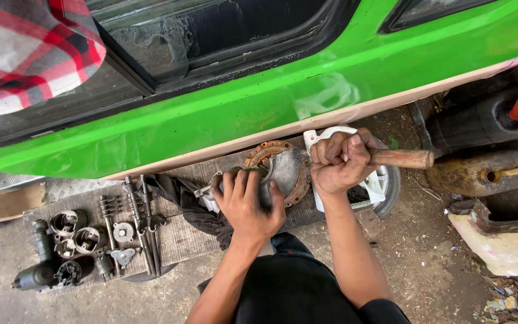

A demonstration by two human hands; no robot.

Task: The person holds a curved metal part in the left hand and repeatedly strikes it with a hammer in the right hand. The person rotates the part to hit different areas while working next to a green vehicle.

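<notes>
Rusty metal housing (280, 171) with round flange, lying on wooden counter (181, 240) beside green vehicle body (259, 102); looks heavy, rigid, rough-edged, likely greasy. Left hand (248, 201) spread flat on top, pressing down; right hand (338, 162) clenched around wooden handle (400, 158). Probably best held by thick flange rim.

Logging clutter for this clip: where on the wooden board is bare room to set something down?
Bare planks lie between the long steel rods and the dark rag. Crowded: the board's left end, with round metal housings, and the rusty flanged casting under both hands.
</notes>
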